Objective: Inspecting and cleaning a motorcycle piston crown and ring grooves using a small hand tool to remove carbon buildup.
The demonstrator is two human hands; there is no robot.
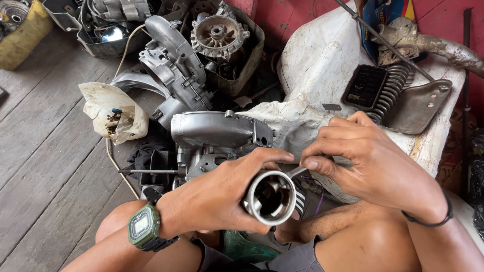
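The left hand (217,194) is wrapped around a metal piston (270,197), held above the person's lap with its hollow end toward the camera. The right hand (363,156) pinches at its rim. It looks rigid, fairly light, smooth and probably oily; the skirt gives the surest hold. A grey bin (249,60) behind holds a finned rotor (218,34).

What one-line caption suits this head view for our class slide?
Left hand grips a hollow metal piston while the right hand pinches at its rim, above a dismantled engine casing.
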